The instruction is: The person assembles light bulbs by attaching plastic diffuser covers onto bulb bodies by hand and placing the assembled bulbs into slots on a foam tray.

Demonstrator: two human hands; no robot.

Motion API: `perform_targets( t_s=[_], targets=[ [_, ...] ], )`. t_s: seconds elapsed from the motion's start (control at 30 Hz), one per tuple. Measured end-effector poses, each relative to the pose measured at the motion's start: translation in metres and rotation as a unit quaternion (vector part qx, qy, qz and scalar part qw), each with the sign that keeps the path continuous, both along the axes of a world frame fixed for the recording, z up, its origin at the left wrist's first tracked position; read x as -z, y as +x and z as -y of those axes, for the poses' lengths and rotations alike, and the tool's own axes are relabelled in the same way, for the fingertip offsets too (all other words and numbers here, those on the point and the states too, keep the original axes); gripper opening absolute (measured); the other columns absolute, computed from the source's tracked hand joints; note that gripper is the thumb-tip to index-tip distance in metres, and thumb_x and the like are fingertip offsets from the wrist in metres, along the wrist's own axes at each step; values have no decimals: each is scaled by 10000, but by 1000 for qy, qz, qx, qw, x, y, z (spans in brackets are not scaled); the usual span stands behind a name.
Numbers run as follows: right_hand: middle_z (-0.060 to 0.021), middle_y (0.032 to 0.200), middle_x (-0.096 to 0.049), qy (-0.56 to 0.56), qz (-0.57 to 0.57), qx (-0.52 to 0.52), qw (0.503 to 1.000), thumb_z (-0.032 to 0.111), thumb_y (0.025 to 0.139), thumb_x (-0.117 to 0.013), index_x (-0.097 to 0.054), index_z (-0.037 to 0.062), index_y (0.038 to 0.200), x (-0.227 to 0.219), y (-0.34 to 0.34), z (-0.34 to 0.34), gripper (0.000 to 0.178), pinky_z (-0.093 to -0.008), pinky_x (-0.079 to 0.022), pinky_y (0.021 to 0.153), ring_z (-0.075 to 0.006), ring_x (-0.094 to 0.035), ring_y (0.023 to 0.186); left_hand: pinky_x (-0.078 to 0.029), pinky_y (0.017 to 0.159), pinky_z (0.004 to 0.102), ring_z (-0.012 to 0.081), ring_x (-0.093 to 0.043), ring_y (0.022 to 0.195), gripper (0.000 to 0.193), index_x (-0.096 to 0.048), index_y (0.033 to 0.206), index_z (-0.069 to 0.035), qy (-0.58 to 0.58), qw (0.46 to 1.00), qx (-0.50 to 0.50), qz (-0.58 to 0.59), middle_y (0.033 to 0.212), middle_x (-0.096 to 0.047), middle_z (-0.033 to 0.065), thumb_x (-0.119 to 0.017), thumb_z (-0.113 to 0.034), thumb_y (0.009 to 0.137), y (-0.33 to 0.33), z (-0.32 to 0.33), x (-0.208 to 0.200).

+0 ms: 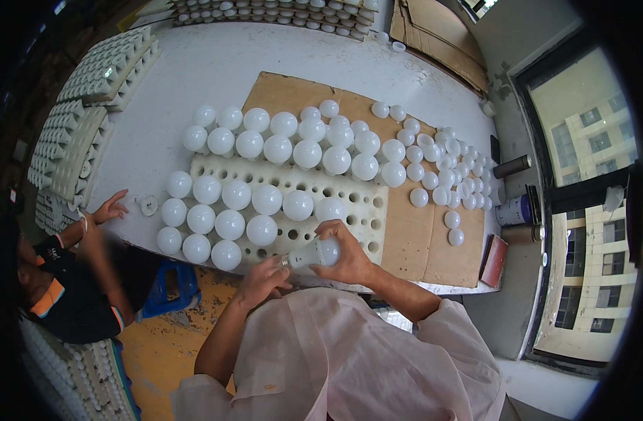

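Above the near table edge I hold a light bulb (304, 257) lying on its side. Its metal screw base points left, and its white globe points right. My left hand (264, 282) is closed with its fingers at the base. My right hand (347, 258) wraps around the globe end. Beyond my hands lies a white board with round holes (375, 219). White globe bulbs (267, 200) stand in rows on its left part, with one more bulb (330, 210) just past my right hand. Another double row of bulbs (307, 154) runs along its far side.
Small white domes (444, 177) cluster on a cardboard sheet (420, 242) at right. Near the wall are dark cylinders (512, 166) and a red box (493, 261). Stacked moulded trays (72, 151) line the left. A co-worker's hand (111, 208) rests by a round white piece (149, 205), above a blue stool (173, 289).
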State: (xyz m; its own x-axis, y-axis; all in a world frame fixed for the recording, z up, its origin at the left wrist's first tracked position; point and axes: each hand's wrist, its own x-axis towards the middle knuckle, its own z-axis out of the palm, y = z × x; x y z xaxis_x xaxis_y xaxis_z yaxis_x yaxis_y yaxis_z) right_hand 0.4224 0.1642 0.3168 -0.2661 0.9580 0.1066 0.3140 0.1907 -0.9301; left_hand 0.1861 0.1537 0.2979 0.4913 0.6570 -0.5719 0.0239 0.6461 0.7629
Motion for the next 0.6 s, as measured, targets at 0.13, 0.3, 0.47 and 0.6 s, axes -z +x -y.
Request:
perform_targets(
  t_s=[0.13, 0.3, 0.47, 0.6],
  targets=[
    [-143, 1157, -460, 134, 89, -102, 982, 82, 611, -782, -537, 97, 1130, 1, -24, -18, 573, -423, -434, 891, -316, -469, 1093, -499, 576, 264, 184, -664, 810, 399, -522, 1150, 53, -9, 990, -36, -134, 992, -633, 140, -622, -219, 875, -51, 27, 52],
    [-144, 1210, -451, 247, 174, -238, 923, 122, 654, -733, -541, 113, 1164, 35, -79, -29, 546, -439, -408, 904, -312, -447, 1140, -511, 576, 257, 182, -658, 826, 364, -491, 1174, 14, -71, 980, -166, -80, 1012, -620, 115, -596, -186, 889, -50, 22, 100],
    [-148, 1208, -466, 271, 169, -193, 928, 163, 705, -697, -543, 116, 1182, 25, -69, -23, 504, -449, -402, 902, -320, -459, 1132, -527, 609, 270, 181, -633, 833, 370, -469, 1193, -45, -79, 954, -288, -7, 1057, -580, 88, -576, -236, 895, -31, 7, 97],
    [-162, 1144, -512, 240, 103, 78, 962, 40, 703, -684, -552, 68, 1164, 28, 9, -18, 481, -412, -427, 882, -324, -504, 1066, -537, 765, 419, 260, -581, 974, 342, -493, 1213, -86, -144, 943, -294, -61, 1129, -555, 109, -531, -246, 913, -46, 10, 147]
  ],
)
